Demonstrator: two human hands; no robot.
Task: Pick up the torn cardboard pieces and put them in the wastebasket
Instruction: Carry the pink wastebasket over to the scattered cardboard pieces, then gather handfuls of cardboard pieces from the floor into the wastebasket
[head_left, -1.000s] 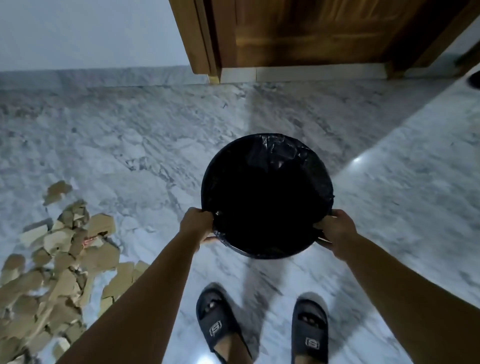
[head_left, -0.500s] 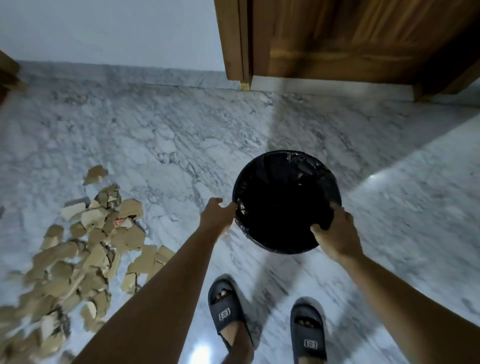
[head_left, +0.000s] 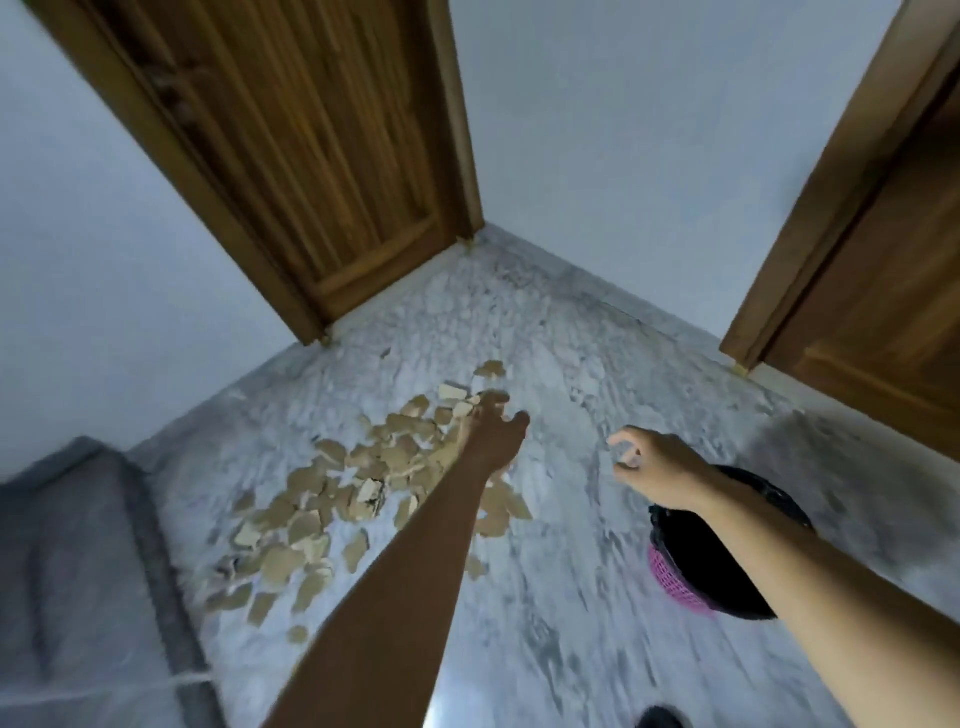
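Several torn brown cardboard pieces (head_left: 332, 509) lie scattered across the marble floor, left of centre. The pink wastebasket (head_left: 711, 566) with its black liner stands on the floor at the right, partly behind my right forearm. My left hand (head_left: 493, 431) stretches out over the far end of the cardboard heap, fingers extended, holding nothing. My right hand (head_left: 649, 467) hovers above the floor just left of the wastebasket, fingers loosely curled and empty. The frame is blurred by motion.
A wooden door (head_left: 311, 171) stands at the far left and another wooden door (head_left: 883, 291) at the right, with white wall between. A grey cushioned edge (head_left: 78, 571) fills the lower left. Bare marble floor (head_left: 545, 597) lies between the heap and the wastebasket.
Both hands have let go of the wastebasket, which now stands on the floor at the right. The view has swung left; my left hand has reached out over the cardboard pieces.
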